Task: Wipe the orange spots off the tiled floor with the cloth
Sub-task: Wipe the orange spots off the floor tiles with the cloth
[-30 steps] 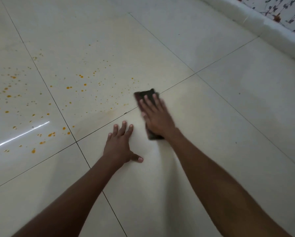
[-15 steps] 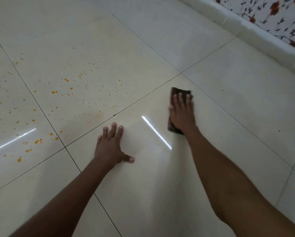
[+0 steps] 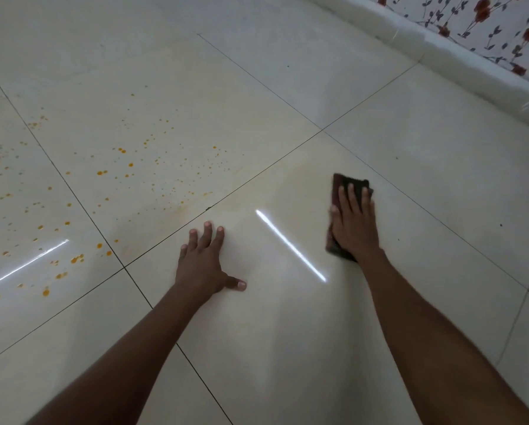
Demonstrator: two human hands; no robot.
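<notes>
Orange spots (image 3: pixel 102 173) are scattered over the cream floor tiles (image 3: pixel 257 332) at the left, dense near the left edge and thinner toward the middle. My right hand (image 3: pixel 353 223) lies flat on a dark folded cloth (image 3: pixel 349 181), pressing it onto the tile to the right of the spots; most of the cloth is hidden under the palm. My left hand (image 3: pixel 204 260) rests flat on the floor with its fingers spread, just below a grout line and holding nothing.
A white skirting ledge (image 3: pixel 471 65) runs along the upper right, with floral-patterned wall covering (image 3: pixel 502 23) above it. Dark grout lines cross the floor diagonally. Bright light streaks reflect on the tiles between my hands and at the left.
My right hand has slid the cloth to the right, away from the spotted tile and onto the tile near the wall side. My left hand stays planted in the same place.
</notes>
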